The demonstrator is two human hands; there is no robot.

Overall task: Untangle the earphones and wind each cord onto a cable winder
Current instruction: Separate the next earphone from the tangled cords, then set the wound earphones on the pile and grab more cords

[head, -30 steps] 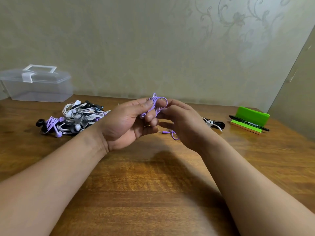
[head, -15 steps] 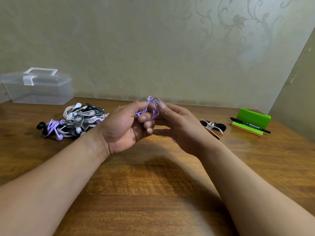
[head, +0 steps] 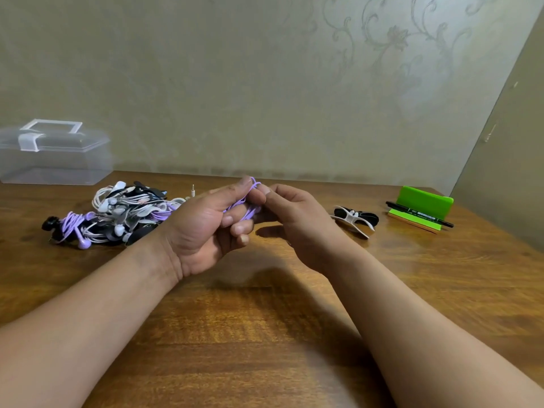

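Purple cord (head: pixel 250 202): bunching up betw. both hands, hanging above the table (head: pixel 265 334), mid view; small loops are sticking out at 12 o'clock.
L hand (head: pixel 203 228): grasping the cord w/ curled fingers; thumb is pressing down on the top loops.
R hand (head: pixel 297 219): pinching the same cord at its 3 o'clock side; thumb tip is touching the loops just beside the L thumb & the other fingers are curling in.
Pile of earphones (head: pixel 117 213): lying on the table at 9 o'clock of the hands; white, black & purple ones are all mixing up together, & part of it is hiding behind the L wrist.
Small plug (head: pixel 193 190): standing up at the pile's 2 o'clock edge.
Black earphone on a white winder (head: pixel 356 218): lying on the table at 3 o'clock of the R hand, apart from it.
Green stand (head: pixel 424 201): sitting further out at 3 o'clock, w/ a black pen (head: pixel 419 215) lying across its front.
Clear box (head: pixel 56 160): sitting at 10 o'clock by the wall (head: pixel 265 83), w/ its lid on.
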